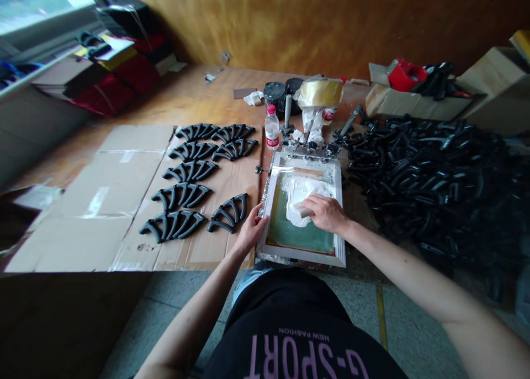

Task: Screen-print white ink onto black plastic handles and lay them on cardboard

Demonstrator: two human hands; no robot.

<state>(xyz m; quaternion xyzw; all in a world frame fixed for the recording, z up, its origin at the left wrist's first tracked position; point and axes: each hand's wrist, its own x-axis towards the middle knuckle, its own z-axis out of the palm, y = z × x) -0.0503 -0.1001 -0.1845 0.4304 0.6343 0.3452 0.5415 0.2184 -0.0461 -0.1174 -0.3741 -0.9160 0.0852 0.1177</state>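
Note:
A screen-printing frame [304,254] with a pale metal border and green mesh [300,235] lies in front of me. White ink [295,194] is spread thickly over the middle of the mesh. My right hand [327,213] is closed around a small squeegee [304,211], whose edge sits in the ink. At the frame's left border, my left hand [252,227] grips the edge with thumb and fingers; part of its grip is hidden. Left of that hand, curved black plastic parts [192,172] lie in fanned groups on flattened cardboard [103,185].
A big heap of black parts [430,174] lies to the right. Behind the frame stand a red-capped bottle [271,129], a dark tub [275,94] and a tape roll [321,93]. An open carton [418,103] is at back right, red boxes [103,89] at back left.

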